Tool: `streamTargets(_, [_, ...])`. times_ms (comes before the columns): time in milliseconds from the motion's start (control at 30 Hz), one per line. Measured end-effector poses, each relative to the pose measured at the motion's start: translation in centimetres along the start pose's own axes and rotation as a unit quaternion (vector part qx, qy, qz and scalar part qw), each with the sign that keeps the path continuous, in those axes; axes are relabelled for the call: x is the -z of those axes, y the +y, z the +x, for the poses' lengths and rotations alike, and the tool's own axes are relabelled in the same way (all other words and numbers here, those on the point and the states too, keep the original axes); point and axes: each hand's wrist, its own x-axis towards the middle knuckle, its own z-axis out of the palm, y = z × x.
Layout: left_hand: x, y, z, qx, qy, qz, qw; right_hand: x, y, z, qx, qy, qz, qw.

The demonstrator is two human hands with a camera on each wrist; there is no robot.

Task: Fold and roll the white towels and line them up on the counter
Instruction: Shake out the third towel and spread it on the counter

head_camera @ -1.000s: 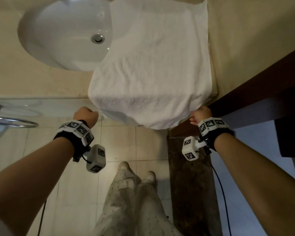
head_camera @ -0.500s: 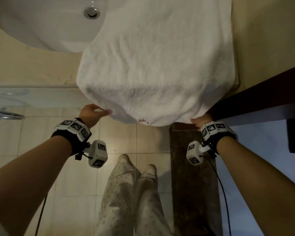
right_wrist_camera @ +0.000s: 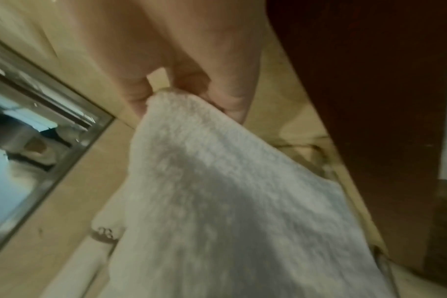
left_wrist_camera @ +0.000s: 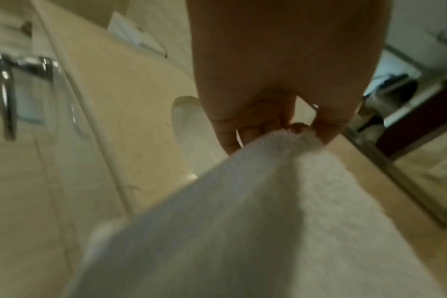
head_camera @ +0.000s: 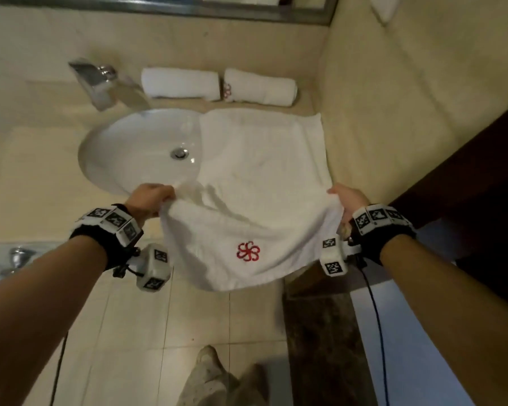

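A white towel with a red flower emblem lies spread over the counter and the sink's right side. Its near end is lifted and folded back. My left hand pinches the near left corner, and the left wrist view shows the towel caught between the fingertips. My right hand pinches the near right corner, with the towel hanging from the fingers. Two rolled white towels lie side by side at the back of the counter.
A white sink is set in the beige counter, with a chrome tap behind it. A beige wall and dark wooden door frame stand close on the right. A mirror's edge runs along the back.
Both hands have taken hold of the towel's hanging near corners and lifted them from below the counter edge up over it. The red emblem now faces up. The head view has tilted upward.
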Motion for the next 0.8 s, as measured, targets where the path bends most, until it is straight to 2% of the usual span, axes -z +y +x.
streamTargets(67, [0.3, 2.2, 0.9, -0.056, 0.029, -0.06, 0.996, 1.1, -3.1, -0.9, 0.054, 0.06, 0.056, 0.995])
streamTargets(133, [-0.6, 3.1, 1.8, -0.069, 0.008, -0.059, 0.996, 1.2, -4.2, -1.3, 0.079, 0.088, 0.029, 0.993])
streamTargets(200, [-2.2, 2.4, 2.6, -0.056, -0.009, 0.013, 0.998, 0.4, -3.2, -0.8, 0.075, 0.074, -0.02, 0.994])
streamTargets(300, [-4.2, -0.5, 3.0, -0.026, -0.049, 0.116, 0.992, -1.6, -0.7, -0.3, 0.011, 0.033, -0.12, 0.992])
streamTargets(367, [-4.5, -2.8, 3.5, -0.037, -0.073, 0.225, 0.971, -3.0, 0.8, 0.0, -0.028, 0.012, -0.175, 0.984])
streamTargets(433, [-4.4, -4.4, 4.0, -0.077, -0.069, 0.336, 0.936, -4.0, 2.0, 0.8, -0.043, 0.027, -0.203, 0.978])
streamTargets(567, [-4.3, -5.3, 4.8, -0.134, -0.04, 0.402, 0.905, -5.3, 3.4, 1.4, -0.029, 0.065, -0.257, 0.964])
streamTargets(667, [-3.8, -5.3, 5.5, -0.173, -0.03, 0.445, 0.878, -6.3, 5.8, 3.7, -0.023, 0.089, -0.344, 0.934])
streamTargets(800, [-3.0, -4.3, 5.9, -0.204, -0.038, 0.498, 0.842, -5.7, 3.6, 2.6, -0.063, 0.064, -0.303, 0.949])
